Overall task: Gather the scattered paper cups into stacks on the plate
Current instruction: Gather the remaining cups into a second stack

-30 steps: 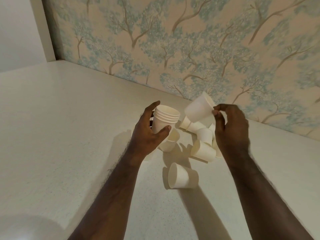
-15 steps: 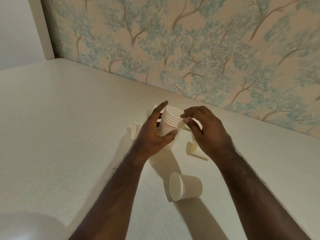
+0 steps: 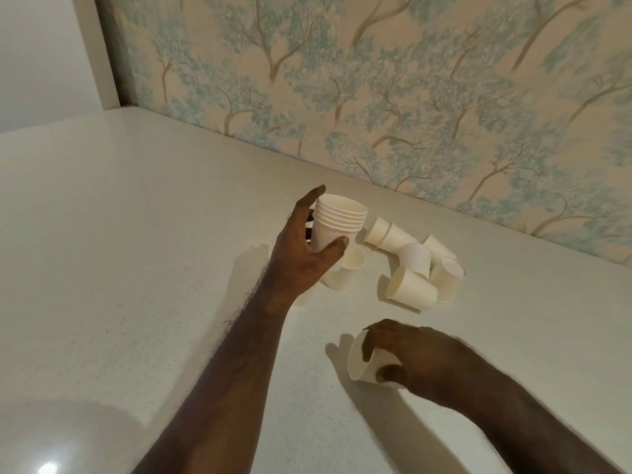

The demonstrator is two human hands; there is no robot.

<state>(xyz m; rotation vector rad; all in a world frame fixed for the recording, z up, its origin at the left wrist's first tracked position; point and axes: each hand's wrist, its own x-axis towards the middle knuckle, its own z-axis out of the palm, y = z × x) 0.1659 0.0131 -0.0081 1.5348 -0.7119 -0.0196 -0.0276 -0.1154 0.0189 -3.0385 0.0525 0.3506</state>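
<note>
One cup lay on its side on the pale counter under the right hand, its open mouth turned toward the person's left and its long axis running roughly left to right, so the base pointed into the palm; the fingers were curled over the top of it and the thumb pressed its near side, closed on the cup. Up and to the left, the left hand held a nested stack upright, mouth up, clear of the counter, thumb and fingers wrapped round its lower half. Judging by that layout, the lying cup would have to be tipped base-down before it could drop into the stack, and the right hand was plainly the nearer of the two to it. Several more loose cups lay tumbled near the patterned wall, between the two hands and farther back, and another cup sat just beneath the stack. No plate could be made out, unless the pale rounded shape at the lower left corner was one
</note>
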